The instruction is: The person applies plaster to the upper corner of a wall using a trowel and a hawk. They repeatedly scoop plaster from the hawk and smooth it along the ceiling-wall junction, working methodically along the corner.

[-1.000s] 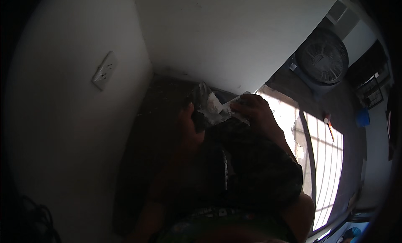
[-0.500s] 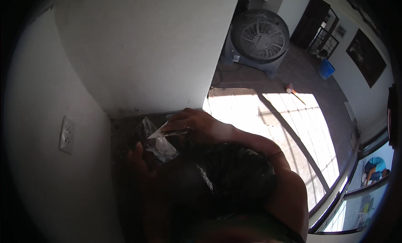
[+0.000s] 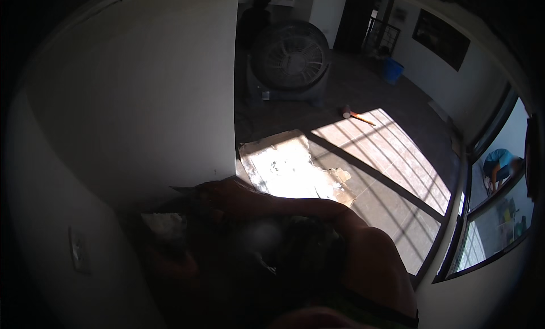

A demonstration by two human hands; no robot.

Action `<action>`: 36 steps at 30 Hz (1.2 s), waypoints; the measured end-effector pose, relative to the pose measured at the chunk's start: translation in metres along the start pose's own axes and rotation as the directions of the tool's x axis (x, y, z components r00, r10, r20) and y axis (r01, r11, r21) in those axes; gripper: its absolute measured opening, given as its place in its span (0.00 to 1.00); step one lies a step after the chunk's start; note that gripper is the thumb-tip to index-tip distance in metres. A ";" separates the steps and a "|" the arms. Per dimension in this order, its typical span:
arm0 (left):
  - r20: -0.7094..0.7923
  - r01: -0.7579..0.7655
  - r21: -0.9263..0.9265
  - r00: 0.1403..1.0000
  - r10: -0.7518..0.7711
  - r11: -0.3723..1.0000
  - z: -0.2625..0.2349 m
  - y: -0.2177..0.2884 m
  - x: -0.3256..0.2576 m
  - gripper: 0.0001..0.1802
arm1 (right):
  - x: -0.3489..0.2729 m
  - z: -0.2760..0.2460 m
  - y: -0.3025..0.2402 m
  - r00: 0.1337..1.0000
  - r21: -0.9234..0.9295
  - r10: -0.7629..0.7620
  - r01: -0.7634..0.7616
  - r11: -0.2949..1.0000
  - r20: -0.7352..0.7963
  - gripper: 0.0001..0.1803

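We look down into a dim corner where two white walls (image 3: 142, 102) meet. Our right hand (image 3: 227, 195) reaches in from the right, its forearm crossing above a dark bag (image 3: 272, 249) that we hold against the body. The fingers of that hand curl over the top edge of the bag, close to the wall's outer corner; it seems to grip the bag there, though shadow hides how tightly. Our left hand (image 3: 170, 261) sits low at the left, in deep shade, just under a crumpled pale scrap (image 3: 164, 224) at the bag's left rim. We cannot tell whether it is closed on anything.

A wall socket (image 3: 78, 251) shows on the left wall, near the lower left. Beyond the wall corner, the floor (image 3: 392, 159) lies in bright sun, with a pale sheet (image 3: 284, 167) spread on it just beside the wall's foot. Farther off stand a round fan (image 3: 290, 59), a mallet (image 3: 353, 114) on the floor and a blue bucket (image 3: 392, 71). Through the window (image 3: 494, 204) at the right edge, another person (image 3: 501, 164) bends over outside.
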State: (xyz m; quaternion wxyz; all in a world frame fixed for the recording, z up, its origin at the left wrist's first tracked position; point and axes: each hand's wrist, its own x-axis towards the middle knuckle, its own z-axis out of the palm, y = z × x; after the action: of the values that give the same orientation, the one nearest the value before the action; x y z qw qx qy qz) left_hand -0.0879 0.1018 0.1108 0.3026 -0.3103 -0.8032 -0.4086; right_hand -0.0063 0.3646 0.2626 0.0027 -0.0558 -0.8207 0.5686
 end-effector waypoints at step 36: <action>0.102 0.209 -0.135 0.975 -0.196 0.969 0.004 0.009 0.011 0.34 | 0.003 0.017 0.000 0.854 -0.363 -0.439 0.517 0.775 0.278 0.22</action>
State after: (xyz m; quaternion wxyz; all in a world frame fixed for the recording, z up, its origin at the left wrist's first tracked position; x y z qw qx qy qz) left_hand -0.0889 0.1122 0.1214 0.2002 -0.2654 -0.8115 -0.4806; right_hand -0.0105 0.3492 0.2562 0.0621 0.2067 -0.9081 0.3588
